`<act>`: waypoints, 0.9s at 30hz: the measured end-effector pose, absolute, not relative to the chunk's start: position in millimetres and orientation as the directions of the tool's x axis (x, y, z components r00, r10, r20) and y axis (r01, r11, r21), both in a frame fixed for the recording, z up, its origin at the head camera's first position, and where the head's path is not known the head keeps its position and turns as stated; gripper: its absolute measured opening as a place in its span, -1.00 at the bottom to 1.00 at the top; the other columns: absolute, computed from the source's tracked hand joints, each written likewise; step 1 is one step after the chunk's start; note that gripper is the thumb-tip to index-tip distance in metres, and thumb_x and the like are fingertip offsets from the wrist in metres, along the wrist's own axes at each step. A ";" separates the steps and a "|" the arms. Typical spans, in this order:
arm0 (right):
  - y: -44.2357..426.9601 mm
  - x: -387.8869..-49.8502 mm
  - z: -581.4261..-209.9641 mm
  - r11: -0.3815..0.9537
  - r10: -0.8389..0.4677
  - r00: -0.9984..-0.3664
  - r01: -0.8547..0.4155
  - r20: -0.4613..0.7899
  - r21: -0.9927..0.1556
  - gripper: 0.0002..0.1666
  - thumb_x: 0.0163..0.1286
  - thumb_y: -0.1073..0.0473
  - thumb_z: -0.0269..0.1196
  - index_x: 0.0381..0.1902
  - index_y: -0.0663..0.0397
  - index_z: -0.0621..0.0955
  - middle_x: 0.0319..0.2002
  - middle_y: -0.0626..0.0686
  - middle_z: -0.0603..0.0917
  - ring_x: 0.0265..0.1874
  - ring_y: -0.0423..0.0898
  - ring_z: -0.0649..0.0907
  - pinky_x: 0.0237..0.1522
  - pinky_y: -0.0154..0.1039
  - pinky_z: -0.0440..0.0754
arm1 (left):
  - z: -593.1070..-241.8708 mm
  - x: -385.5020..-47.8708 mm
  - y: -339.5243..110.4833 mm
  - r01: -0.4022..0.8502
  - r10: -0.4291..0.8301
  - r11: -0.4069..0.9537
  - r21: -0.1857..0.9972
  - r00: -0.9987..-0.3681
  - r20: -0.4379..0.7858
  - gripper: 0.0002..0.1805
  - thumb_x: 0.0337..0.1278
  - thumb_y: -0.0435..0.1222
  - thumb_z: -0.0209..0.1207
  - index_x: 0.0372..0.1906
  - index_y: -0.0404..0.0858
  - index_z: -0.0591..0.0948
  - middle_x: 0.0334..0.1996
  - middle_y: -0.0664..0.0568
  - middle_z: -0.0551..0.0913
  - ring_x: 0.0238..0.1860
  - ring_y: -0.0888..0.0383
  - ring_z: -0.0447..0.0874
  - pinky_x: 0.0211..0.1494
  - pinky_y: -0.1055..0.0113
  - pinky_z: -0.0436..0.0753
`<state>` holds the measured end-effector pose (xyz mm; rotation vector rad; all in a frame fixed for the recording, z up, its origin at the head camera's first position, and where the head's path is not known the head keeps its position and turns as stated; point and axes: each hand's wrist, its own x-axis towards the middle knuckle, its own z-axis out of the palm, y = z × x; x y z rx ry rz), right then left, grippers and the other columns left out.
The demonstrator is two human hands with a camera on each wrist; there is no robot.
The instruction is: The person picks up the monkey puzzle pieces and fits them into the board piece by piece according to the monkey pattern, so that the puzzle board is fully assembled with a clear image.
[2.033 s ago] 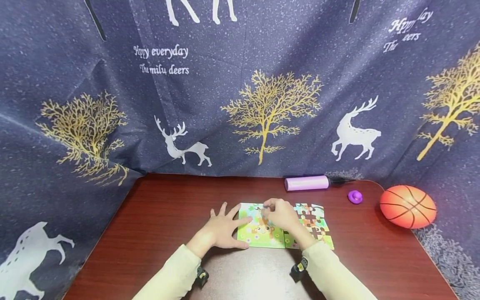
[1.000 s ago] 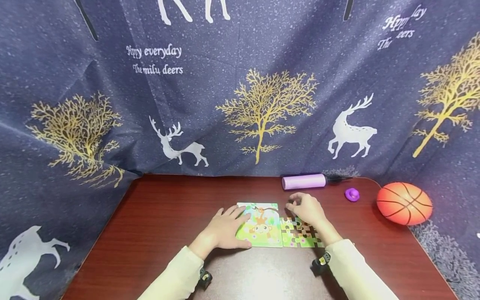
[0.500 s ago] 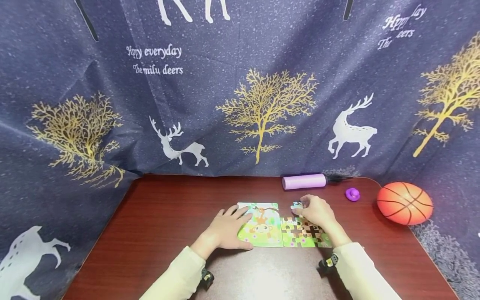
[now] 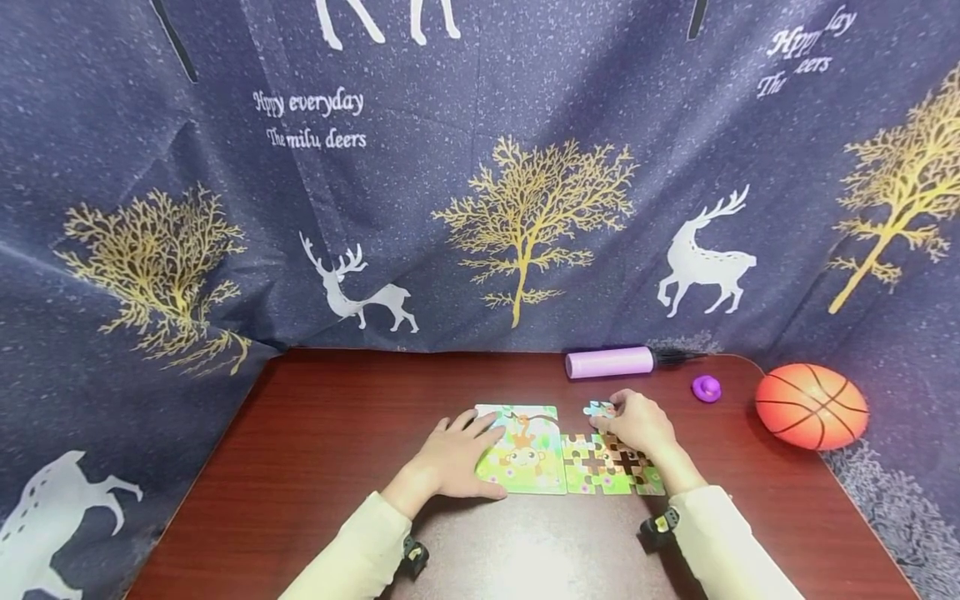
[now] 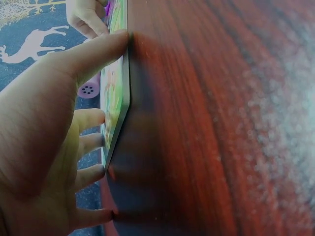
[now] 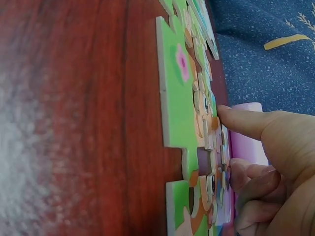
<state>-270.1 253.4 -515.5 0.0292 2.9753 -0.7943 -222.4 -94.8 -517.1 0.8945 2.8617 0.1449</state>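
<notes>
A person's left hand [image 4: 459, 460], fingers spread, rests on the nine o'clock side of a monkey picture board [image 4: 525, 473]; at two o'clock, the right hand [image 4: 642, 427] pinches a blue puzzle piece [image 4: 597, 408] by the twelve o'clock edge of a partly laid jigsaw [image 4: 611, 482]. The step seems to be placing that piece, calling for aligned tabs. Around: reddish-brown table [image 4: 337, 433], orange ball [image 4: 812, 407] at three o'clock, navy deer-print cloth [image 4: 412, 192] at twelve.

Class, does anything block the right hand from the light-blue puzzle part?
Nothing visible does: the right hand touches the light-blue puzzle part, and the lilac tube lies farther back, out of the way.
</notes>
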 end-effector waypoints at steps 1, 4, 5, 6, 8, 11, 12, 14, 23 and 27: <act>253.4 -270.6 -515.6 0.869 0.009 -0.998 0.039 -0.063 -0.493 -0.15 0.18 -0.25 0.51 0.18 0.27 0.60 -0.27 0.05 0.73 -0.29 0.06 0.69 -0.31 0.09 0.59 | -517.3 -222.4 -94.9 0.560 0.573 0.818 0.133 -0.813 -0.103 0.14 -0.01 0.51 0.19 0.63 0.04 0.27 0.61 0.07 0.19 0.60 -0.12 0.08 0.44 -0.25 0.29; 254.0 -271.9 -515.4 0.877 0.033 -0.997 0.061 -0.068 -0.477 -0.11 0.14 -0.29 0.53 0.19 0.26 0.60 -0.14 0.18 0.75 -0.17 0.19 0.72 -0.24 0.17 0.61 | -517.7 -222.5 -94.8 0.563 0.576 0.816 0.130 -0.812 -0.095 0.14 -0.02 0.51 0.19 0.63 0.04 0.28 0.61 0.06 0.20 0.59 -0.13 0.09 0.43 -0.25 0.30; 254.1 -272.0 -515.0 0.879 0.038 -0.997 0.066 -0.070 -0.471 -0.10 0.13 -0.31 0.53 0.18 0.26 0.61 -0.10 0.21 0.75 -0.14 0.23 0.71 -0.23 0.19 0.61 | -518.3 -222.4 -94.9 0.564 0.577 0.815 0.128 -0.811 -0.095 0.14 -0.02 0.51 0.19 0.63 0.04 0.27 0.61 0.07 0.20 0.59 -0.12 0.09 0.43 -0.25 0.30; 254.0 -272.0 -514.5 0.882 0.041 -0.997 0.069 -0.070 -0.467 -0.10 0.12 -0.31 0.53 0.17 0.25 0.61 -0.07 0.23 0.75 -0.12 0.26 0.71 -0.23 0.21 0.62 | -519.0 -222.6 -94.8 0.566 0.577 0.815 0.125 -0.811 -0.095 0.14 -0.03 0.52 0.18 0.63 0.04 0.27 0.61 0.07 0.19 0.59 -0.13 0.09 0.43 -0.25 0.30; 254.1 -272.1 -513.4 0.883 0.041 -0.996 0.071 -0.075 -0.464 -0.13 0.12 -0.31 0.54 0.13 0.24 0.63 -0.07 0.24 0.75 -0.11 0.27 0.71 -0.23 0.22 0.62 | -520.2 -222.9 -94.7 0.568 0.579 0.814 0.121 -0.810 -0.095 0.15 -0.02 0.52 0.18 0.64 0.04 0.26 0.62 0.07 0.18 0.60 -0.13 0.08 0.43 -0.26 0.30; 253.7 -272.3 -511.7 0.881 0.033 -0.996 0.066 -0.078 -0.468 -0.16 0.12 -0.30 0.54 0.09 0.25 0.65 -0.14 0.19 0.75 -0.14 0.24 0.71 -0.23 0.23 0.61 | -520.8 -223.1 -94.8 0.569 0.580 0.814 0.119 -0.810 -0.093 0.16 -0.03 0.52 0.18 0.64 0.04 0.26 0.62 0.07 0.18 0.60 -0.13 0.08 0.42 -0.26 0.31; 253.4 -272.3 -511.1 0.881 0.033 -0.996 0.066 -0.078 -0.469 -0.17 0.12 -0.29 0.54 0.08 0.25 0.65 -0.16 0.16 0.75 -0.15 0.23 0.71 -0.23 0.23 0.61 | -520.8 -223.2 -94.8 0.570 0.580 0.813 0.119 -0.809 -0.091 0.16 -0.03 0.52 0.18 0.64 0.04 0.26 0.62 0.07 0.18 0.60 -0.13 0.08 0.42 -0.26 0.31; 253.2 -272.4 -511.0 0.880 0.036 -0.996 0.069 -0.078 -0.471 -0.19 0.12 -0.28 0.55 0.07 0.24 0.65 -0.19 0.13 0.75 -0.16 0.22 0.71 -0.22 0.24 0.62 | -520.5 -223.3 -95.0 0.570 0.580 0.813 0.118 -0.810 -0.089 0.15 -0.02 0.52 0.18 0.64 0.04 0.26 0.62 0.07 0.19 0.59 -0.13 0.09 0.42 -0.26 0.31; 249.1 -270.8 -510.4 0.876 0.029 -0.999 0.040 -0.029 -0.482 -0.25 0.12 -0.19 0.58 0.08 0.21 0.64 -0.14 0.20 0.64 -0.17 0.20 0.68 -0.18 0.23 0.60 | -519.1 -223.1 -94.9 0.567 0.578 0.814 0.128 -0.811 -0.087 0.14 -0.01 0.51 0.18 0.63 0.03 0.27 0.61 0.08 0.19 0.59 -0.12 0.09 0.43 -0.25 0.30; 248.1 -270.7 -512.1 0.878 0.025 -1.000 0.023 -0.001 -0.478 -0.27 0.11 -0.17 0.59 0.06 0.16 0.61 -0.01 0.29 0.60 -0.08 0.30 0.66 -0.14 0.26 0.57 | -518.3 -222.7 -95.0 0.568 0.580 0.812 0.136 -0.810 -0.084 0.14 -0.01 0.51 0.19 0.63 0.02 0.28 0.61 0.06 0.20 0.59 -0.13 0.09 0.43 -0.26 0.30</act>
